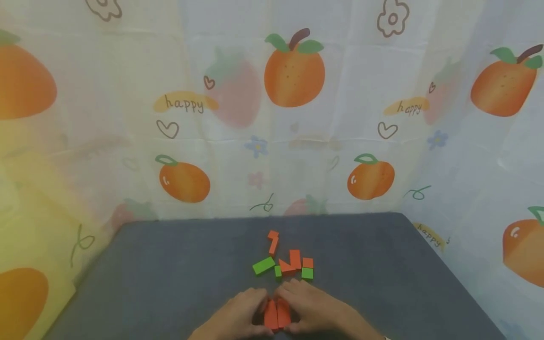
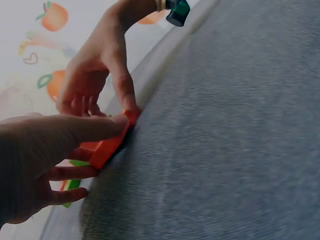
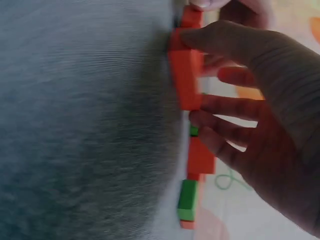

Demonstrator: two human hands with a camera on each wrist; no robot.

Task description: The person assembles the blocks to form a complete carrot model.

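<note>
Two orange-red blocks stand side by side near the front of the table, a left block (image 1: 270, 317) and a right block (image 1: 284, 314), with a thin seam between them. My left hand (image 1: 238, 312) grips the left one from its outer side, thumb near me and fingers on the far side. From the opposite side my right hand (image 1: 318, 306) holds the right one the same way. In the right wrist view the right thumb lies on the near end of an orange-red block (image 3: 184, 77), with fingertips at its far end. In the left wrist view both thumbs meet close together at the near ends.
Beyond the hands lie several loose blocks: a long green block (image 1: 264, 266), a small green block (image 1: 278, 272), an orange triangle (image 1: 286, 268), an upright orange block (image 1: 295, 259) and a green block (image 1: 307, 273). Farther back is an orange block (image 1: 274, 246). A fruit-print curtain (image 1: 297, 179) borders the dark table (image 1: 170, 264).
</note>
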